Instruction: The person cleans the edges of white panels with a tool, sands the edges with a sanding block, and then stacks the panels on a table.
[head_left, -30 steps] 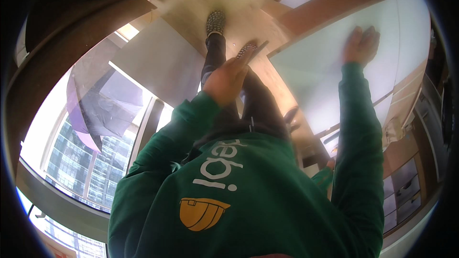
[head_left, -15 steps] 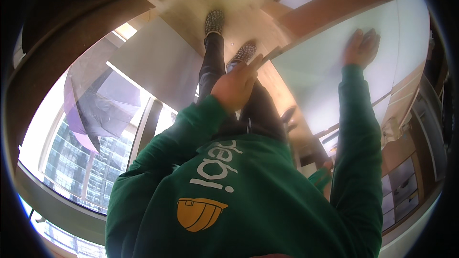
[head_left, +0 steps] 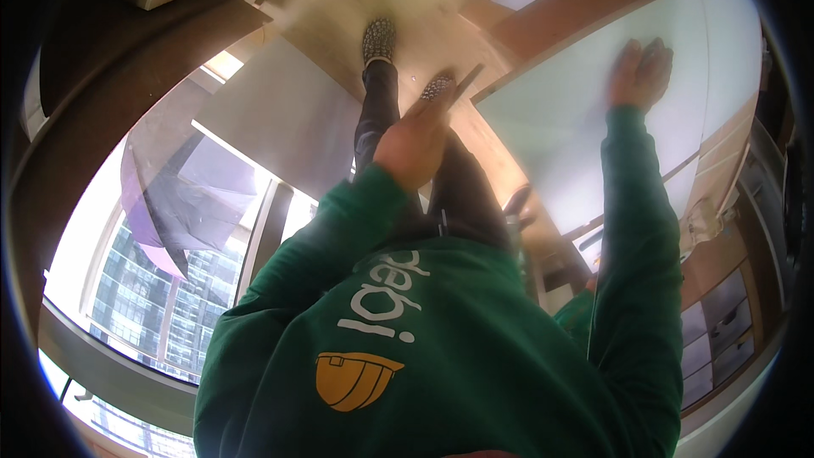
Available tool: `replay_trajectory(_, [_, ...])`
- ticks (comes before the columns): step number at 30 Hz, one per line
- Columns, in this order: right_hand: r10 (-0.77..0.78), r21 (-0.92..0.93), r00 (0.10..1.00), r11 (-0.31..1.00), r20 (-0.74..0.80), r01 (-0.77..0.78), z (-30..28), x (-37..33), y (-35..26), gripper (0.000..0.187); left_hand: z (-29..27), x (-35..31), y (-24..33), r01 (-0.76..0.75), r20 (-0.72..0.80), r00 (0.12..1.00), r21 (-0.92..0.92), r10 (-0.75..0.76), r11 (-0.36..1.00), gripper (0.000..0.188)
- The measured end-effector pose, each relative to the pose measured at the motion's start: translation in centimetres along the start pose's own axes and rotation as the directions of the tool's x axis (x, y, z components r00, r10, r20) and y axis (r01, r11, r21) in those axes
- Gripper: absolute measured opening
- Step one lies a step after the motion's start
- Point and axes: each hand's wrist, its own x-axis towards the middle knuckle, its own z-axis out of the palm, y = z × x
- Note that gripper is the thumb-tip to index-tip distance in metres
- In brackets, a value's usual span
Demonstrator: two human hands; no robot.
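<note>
My left hand (head_left: 414, 146) is closed around a thin, flat, grey-brown strip (head_left: 469, 83) in front of my legs. The strip's free end points up and to the right; its exact kind does not show. To the right, my right hand (head_left: 642, 78) is at a large, pale, glossy panel (head_left: 560, 136), its arm stretched out. The fingers are bent, with a small dark patch (head_left: 653, 53) between them and the thumb. Whether that patch is a held thing, a shadow or a reflection is unclear.
On the left, an open purple-grey umbrella (head_left: 191, 195) stands against a bright window (head_left: 127, 288). A grey flat board (head_left: 280, 106) lies between window and legs. A brown wooden edge (head_left: 593, 8) borders the panel. Drawers (head_left: 721, 331) show at lower right.
My left hand and the strip have shifted slightly up and to the left. My right hand has risen a little in the picture and remains at the panel. The whole view has shifted slightly.
</note>
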Motion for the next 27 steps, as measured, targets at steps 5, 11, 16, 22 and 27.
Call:
replay_trajectory(5, [-0.02, -0.002, 1.0, 1.0, -0.007, 0.02, 0.0, -0.2, -0.4, 0.077, 0.1, -1.9, 1.1, 0.113, 0.093, 0.99, -0.059, -0.107, 0.992, 0.049])
replay_trajectory(11, [-0.013, -0.027, 1.0, 1.0, -0.011, 0.012, 0.3, 0.1, -0.2, 0.076, 1.3, 1.5, 0.0, 0.004, 0.086, 0.996, 0.03, -0.007, 1.0, 0.051])
replay_trajectory(16, [-0.028, -0.024, 1.0, 0.999, -0.013, 0.028, 0.4, -0.2, 1.1, 0.076, -1.9, -1.6, 0.3, 0.095, 0.055, 0.995, -0.147, -0.088, 0.985, 0.05])
replay_trajectory(22, [-0.005, -0.019, 1.0, 1.0, -0.007, 0.005, -0.2, 0.0, -0.6, 0.075, -0.9, -0.5, -0.2, 0.137, 0.247, 0.962, -0.082, -0.113, 0.987, 0.051])
replay_trajectory(27, [0.01, -0.007, 1.0, 1.0, -0.004, -0.01, -0.1, -0.1, -0.8, 0.076, 0.4, 1.7, -1.7, -0.031, 0.162, 0.985, -0.139, 0.054, 0.99, 0.05])
